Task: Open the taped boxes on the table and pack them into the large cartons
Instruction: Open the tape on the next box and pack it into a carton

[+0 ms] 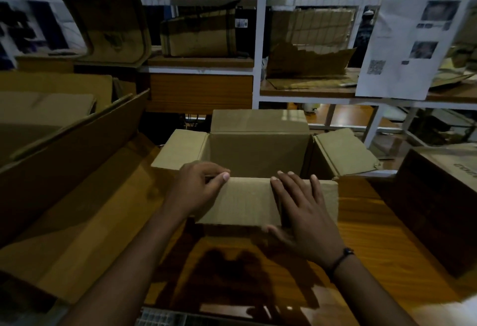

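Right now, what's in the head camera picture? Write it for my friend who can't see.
Two bare hands hold the near flap of an open cardboard box on a wooden table: the left hand grips its left end, the right hand lies flat on it. A large carton stands open to the left, shelves of cardboard behind.

Head view, single wide-angle camera: worn on the person's head, faces forward and down across the table (374, 235). Near range: box (258, 150) at frame centre, close below the lens, table running off the bottom edge. Shelving (260, 49) fills the upper half, farther back.
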A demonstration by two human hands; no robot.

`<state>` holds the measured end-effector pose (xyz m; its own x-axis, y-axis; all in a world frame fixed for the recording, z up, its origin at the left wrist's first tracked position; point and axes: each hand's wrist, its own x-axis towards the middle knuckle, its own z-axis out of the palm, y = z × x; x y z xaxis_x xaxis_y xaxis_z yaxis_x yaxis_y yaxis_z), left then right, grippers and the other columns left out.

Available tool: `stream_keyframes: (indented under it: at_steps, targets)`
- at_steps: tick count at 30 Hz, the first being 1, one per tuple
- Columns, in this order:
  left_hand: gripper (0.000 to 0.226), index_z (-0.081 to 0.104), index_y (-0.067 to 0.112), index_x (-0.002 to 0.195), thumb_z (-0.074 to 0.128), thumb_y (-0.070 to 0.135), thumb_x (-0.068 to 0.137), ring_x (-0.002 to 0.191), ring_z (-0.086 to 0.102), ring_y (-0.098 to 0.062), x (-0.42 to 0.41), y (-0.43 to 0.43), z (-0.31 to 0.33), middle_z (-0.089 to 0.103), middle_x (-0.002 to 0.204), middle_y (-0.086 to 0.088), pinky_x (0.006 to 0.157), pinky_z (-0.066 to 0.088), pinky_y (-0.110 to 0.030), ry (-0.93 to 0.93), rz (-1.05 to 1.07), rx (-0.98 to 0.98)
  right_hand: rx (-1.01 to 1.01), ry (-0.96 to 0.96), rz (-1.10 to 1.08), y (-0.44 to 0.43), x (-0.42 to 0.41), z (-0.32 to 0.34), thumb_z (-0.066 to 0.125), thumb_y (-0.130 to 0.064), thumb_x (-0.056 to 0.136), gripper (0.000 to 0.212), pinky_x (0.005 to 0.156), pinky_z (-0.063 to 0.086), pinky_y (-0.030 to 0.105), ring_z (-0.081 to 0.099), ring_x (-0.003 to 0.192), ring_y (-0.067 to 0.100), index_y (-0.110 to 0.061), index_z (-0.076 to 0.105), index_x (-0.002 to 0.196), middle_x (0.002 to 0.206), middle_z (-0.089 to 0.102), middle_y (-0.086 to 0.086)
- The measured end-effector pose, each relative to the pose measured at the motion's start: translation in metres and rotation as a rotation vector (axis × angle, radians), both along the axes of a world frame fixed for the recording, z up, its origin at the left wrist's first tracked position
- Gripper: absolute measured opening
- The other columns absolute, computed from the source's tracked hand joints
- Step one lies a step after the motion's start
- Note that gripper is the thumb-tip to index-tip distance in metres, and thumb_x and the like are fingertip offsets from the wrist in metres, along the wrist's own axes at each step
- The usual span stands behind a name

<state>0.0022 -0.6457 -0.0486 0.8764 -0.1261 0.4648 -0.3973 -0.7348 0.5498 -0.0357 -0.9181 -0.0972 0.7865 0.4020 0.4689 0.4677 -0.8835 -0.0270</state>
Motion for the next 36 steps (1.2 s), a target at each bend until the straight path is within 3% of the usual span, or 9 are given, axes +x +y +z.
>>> stream_keyframes:
  at_steps: [3,6,12,16,19,22,24,29,36]
  targets:
    - [0.018,0.078,0.025,0.110,0.067,0.032,0.097,0.104,0.065,-0.006,0.001,0.020,-0.006,0.074,0.113,0.006,0.090,0.056,-0.035,0.044,0.029,-0.074,-0.138,0.011,-0.035,-0.004,-0.001,-0.003,0.055,-0.080,0.076,0.118,0.121,0.003,0.064,-0.001,0.155,0.030,-0.019,0.004,0.162,0.169,0.004,0.008]
    - [0.022,0.079,0.024,0.111,0.060,0.032,0.102,0.118,0.062,-0.003,0.000,0.028,-0.012,0.073,0.119,0.006,0.106,0.047,-0.037,0.056,-0.005,-0.273,-0.169,0.014,-0.044,-0.008,-0.001,0.002,0.064,-0.061,0.080,0.107,0.122,0.009,0.063,0.005,0.155,0.029,-0.022,0.007,0.162,0.168,0.013,0.008]
    - [0.048,0.062,0.023,0.140,0.035,0.043,0.105,0.123,0.059,-0.003,0.003,0.027,-0.027,0.067,0.125,0.006,0.106,0.048,-0.038,0.078,-0.094,-0.488,-0.065,-0.137,0.026,-0.024,0.004,0.051,0.069,-0.046,0.077,0.051,0.109,0.037,0.052,0.065,0.115,0.022,-0.025,0.067,0.124,0.124,0.069,0.002]
    - [0.051,0.052,0.022,0.148,0.028,0.043,0.107,0.140,0.049,-0.010,0.000,0.023,-0.034,0.060,0.145,0.007,0.114,0.039,-0.033,0.101,-0.157,-0.625,0.123,-0.366,-0.040,-0.033,0.017,0.070,0.060,-0.052,0.089,0.041,0.104,0.039,0.051,0.070,0.093,0.022,-0.017,0.073,0.108,0.099,0.076,0.004]
    - [0.050,0.047,0.035,0.147,0.032,0.058,0.106,0.125,0.056,0.007,0.000,0.019,-0.035,0.063,0.138,0.017,0.096,0.046,-0.012,0.044,-0.090,-0.550,0.262,-0.421,-0.174,-0.027,0.033,0.074,0.060,-0.050,0.092,0.051,0.107,0.033,0.054,0.053,0.122,0.029,-0.015,0.064,0.130,0.128,0.066,0.012]
    - [0.058,0.025,0.024,0.160,0.045,0.039,0.109,0.136,0.027,0.023,0.003,0.013,-0.034,0.022,0.167,0.003,0.097,0.030,0.004,-0.043,0.046,-0.378,0.263,-0.325,-0.302,-0.019,0.051,0.063,0.066,-0.043,0.089,0.063,0.111,0.027,0.061,0.027,0.144,0.037,-0.021,0.050,0.146,0.156,0.038,0.013]
    - [0.062,0.024,0.018,0.162,0.050,0.031,0.107,0.141,0.019,0.012,0.006,0.012,-0.037,0.009,0.171,0.002,0.096,0.026,0.007,-0.069,0.103,-0.271,0.266,-0.229,-0.313,-0.013,0.060,0.048,0.060,-0.044,0.094,0.055,0.112,0.027,0.064,0.024,0.146,0.038,-0.026,0.050,0.144,0.159,0.034,0.011]
    - [0.037,0.062,0.018,0.141,0.050,0.029,0.108,0.149,0.032,-0.009,0.014,0.015,-0.046,0.017,0.170,0.003,0.113,0.035,-0.025,-0.128,0.068,-0.181,0.266,-0.164,-0.296,-0.005,0.061,0.004,0.031,-0.046,0.103,0.047,0.116,0.023,0.057,0.039,0.136,0.029,-0.024,0.063,0.129,0.138,0.057,0.008]
    - [0.042,0.067,0.020,0.134,0.040,0.038,0.107,0.147,0.035,-0.021,0.031,0.022,-0.053,0.039,0.161,0.000,0.115,0.038,-0.053,-0.177,0.140,-0.028,0.203,-0.272,-0.290,0.004,0.053,-0.014,0.041,-0.045,0.100,0.045,0.121,0.014,0.056,0.046,0.130,0.030,-0.018,0.061,0.130,0.131,0.060,0.008]
